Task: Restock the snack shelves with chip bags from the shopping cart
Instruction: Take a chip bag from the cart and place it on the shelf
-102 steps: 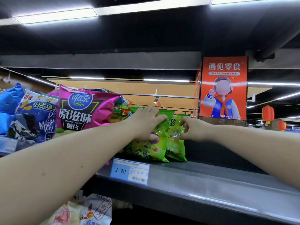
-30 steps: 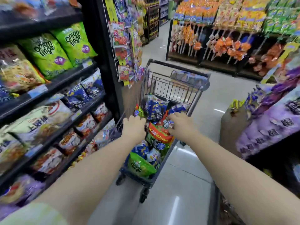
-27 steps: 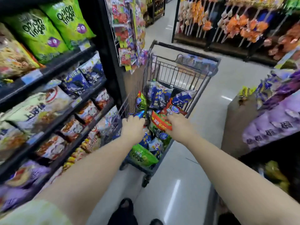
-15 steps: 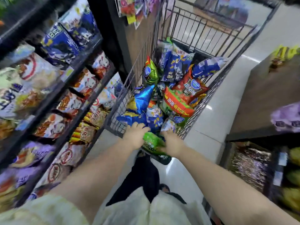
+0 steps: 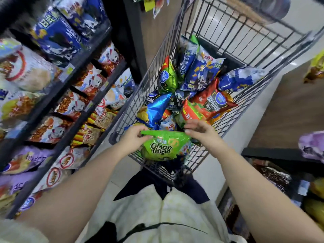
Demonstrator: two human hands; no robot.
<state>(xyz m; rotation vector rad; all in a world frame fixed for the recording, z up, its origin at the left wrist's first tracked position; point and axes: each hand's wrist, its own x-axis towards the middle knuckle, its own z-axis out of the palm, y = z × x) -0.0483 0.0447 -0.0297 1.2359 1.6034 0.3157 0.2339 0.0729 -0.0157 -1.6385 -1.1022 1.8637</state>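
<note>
A green onion rings bag is lifted at the near end of the wire shopping cart. My left hand pinches its top left corner and my right hand pinches its top right corner. Behind it the cart holds several chip bags: a shiny blue bag, a red bag, a green bag and dark blue bags. The snack shelves stand to the left, packed with bags.
A black shelf upright stands between the shelves and the cart. A wooden display stand with purple bags is on the right. The pale floor runs between cart and stand. My legs are below.
I turned from the top shelf down to the cart. Both hands reached in, took hold of the green onion rings bag and raised it at the cart's near end.
</note>
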